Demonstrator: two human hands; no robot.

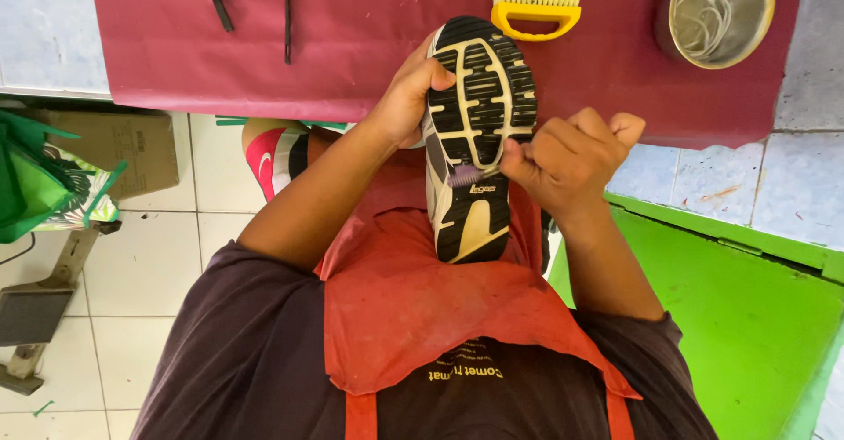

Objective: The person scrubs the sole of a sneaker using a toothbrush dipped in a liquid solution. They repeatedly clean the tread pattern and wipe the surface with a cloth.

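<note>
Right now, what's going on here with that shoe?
A person in a red apron holds a sneaker sole-up with the left hand. The right hand presses a small purple-bristled brush against the sole. A yellow scrub brush and a metal bowl sit on the maroon-covered table.

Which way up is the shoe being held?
Sole up: the shoe shows its black-and-cream tread to the camera, gripped by the left hand while the right hand brushes it.

the person wears a dark purplish-brown short-sleeved shirt (237, 352) under a red apron (413, 299) with two red straps and small yellow lettering low on its bib; both forearms and hands are bare.
</note>
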